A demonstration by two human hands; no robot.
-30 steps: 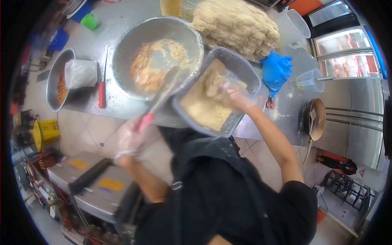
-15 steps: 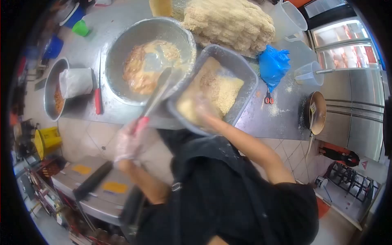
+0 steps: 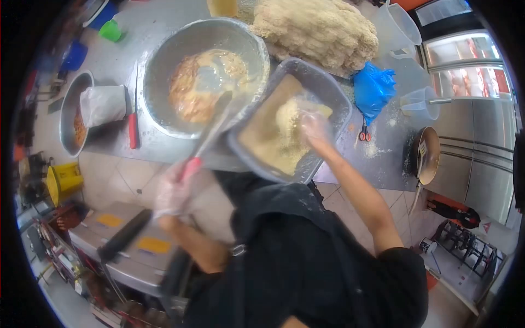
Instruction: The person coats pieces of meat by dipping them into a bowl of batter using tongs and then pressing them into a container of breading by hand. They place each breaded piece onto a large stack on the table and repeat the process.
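Note:
In my gloved left hand point(image 3: 174, 188) are long metal tongs point(image 3: 210, 128) with a red grip, pointing up over the near rim of a big metal bowl point(image 3: 261, 65). Wet, batter-like mix with pinkish pieces point(image 3: 191, 104) lies in that bowl. To its right stands a grey plastic tub point(image 3: 343, 104) holding pale yellow crumbs point(image 3: 268, 147). My right hand point(image 3: 316, 128), also in a clear glove, is inside the tub on its right side. Loose crumbs are heaped and scattering just left of its fingers, which motion blurs.
Behind the tub rises a large crumb-covered mound point(image 3: 317, 30). A blue plastic bag point(image 3: 373, 90), red-handled scissors point(image 3: 365, 133) and a frying pan point(image 3: 428, 156) are to the right. Leftward lie a red-handled knife point(image 3: 133, 128) and a metal bowl point(image 3: 71, 104) with a white packet point(image 3: 104, 105).
My right hand has swept right and away from me inside the tub, shifting crumbs with it. My left hand still holds the tongs in nearly the same place.

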